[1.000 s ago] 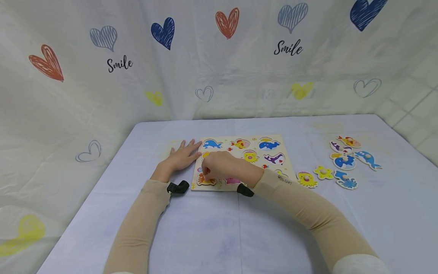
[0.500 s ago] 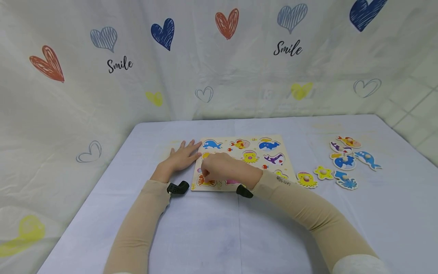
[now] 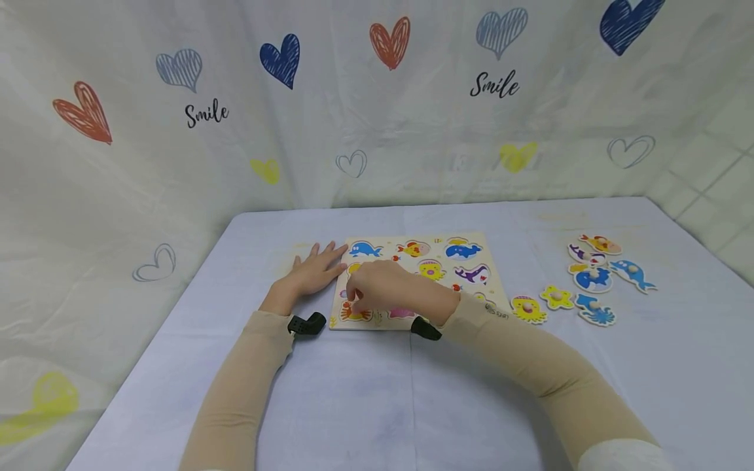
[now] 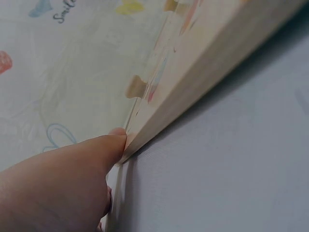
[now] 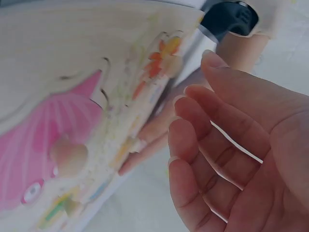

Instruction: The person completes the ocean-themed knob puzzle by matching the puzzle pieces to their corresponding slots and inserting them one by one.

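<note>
A wooden puzzle board (image 3: 501, 288) with printed sea animals lies on the table. My left hand (image 3: 315, 269) rests at its left edge, fingers spread; in the left wrist view the thumb (image 4: 113, 150) touches the board's corner. My right hand (image 3: 379, 284) is over the board's near left part, fingers loosely curled. In the right wrist view a gap shows between thumb and fingers, with nothing held. Just beside the fingertips is an orange-red crab piece (image 3: 355, 311) with a knob. The pink piece (image 5: 63, 125), also knobbed, sits farther along the board. My right hand hides the board's middle left.
Several loose knobbed pieces lie right of the board: a yellow octopus (image 3: 528, 309), a yellow star (image 3: 556, 297), a blue squid-like piece (image 3: 596, 311), a blue whale (image 3: 633, 275), and a stack with a fish (image 3: 602, 244) on top. A heart-printed curtain (image 3: 389, 118) hangs behind the table.
My right wrist has shifted very slightly to the right, its fingers staying over the crab area. The left hand, board and loose pieces have not moved.
</note>
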{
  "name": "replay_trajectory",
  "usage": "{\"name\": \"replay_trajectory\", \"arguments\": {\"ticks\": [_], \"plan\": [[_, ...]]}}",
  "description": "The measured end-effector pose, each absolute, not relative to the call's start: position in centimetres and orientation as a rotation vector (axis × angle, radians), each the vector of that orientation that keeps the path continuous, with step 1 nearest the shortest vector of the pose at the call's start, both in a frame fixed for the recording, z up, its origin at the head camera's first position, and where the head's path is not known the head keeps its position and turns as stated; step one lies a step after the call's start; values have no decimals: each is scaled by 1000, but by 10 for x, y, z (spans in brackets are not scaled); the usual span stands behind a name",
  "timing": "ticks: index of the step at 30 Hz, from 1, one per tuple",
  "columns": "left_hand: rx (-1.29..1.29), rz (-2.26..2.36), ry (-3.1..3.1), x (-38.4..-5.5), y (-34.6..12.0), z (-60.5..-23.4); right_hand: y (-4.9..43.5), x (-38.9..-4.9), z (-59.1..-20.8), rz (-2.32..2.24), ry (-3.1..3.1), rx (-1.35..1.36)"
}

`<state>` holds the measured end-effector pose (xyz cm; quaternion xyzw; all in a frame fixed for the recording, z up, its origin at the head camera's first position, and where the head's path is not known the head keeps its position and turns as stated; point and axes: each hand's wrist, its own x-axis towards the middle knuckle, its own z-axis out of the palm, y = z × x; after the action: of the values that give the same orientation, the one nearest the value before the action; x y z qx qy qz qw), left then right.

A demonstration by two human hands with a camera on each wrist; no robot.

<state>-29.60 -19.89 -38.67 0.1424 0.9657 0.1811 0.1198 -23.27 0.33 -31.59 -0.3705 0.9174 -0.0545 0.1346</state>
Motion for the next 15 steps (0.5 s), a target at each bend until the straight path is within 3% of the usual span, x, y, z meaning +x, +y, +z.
{"name": "replay_trajectory", "arguments": {"ticks": [15], "plan": [[417,546,2827,-295,-198,-387,59,-218,-286,-377,2741,-1252]]}}
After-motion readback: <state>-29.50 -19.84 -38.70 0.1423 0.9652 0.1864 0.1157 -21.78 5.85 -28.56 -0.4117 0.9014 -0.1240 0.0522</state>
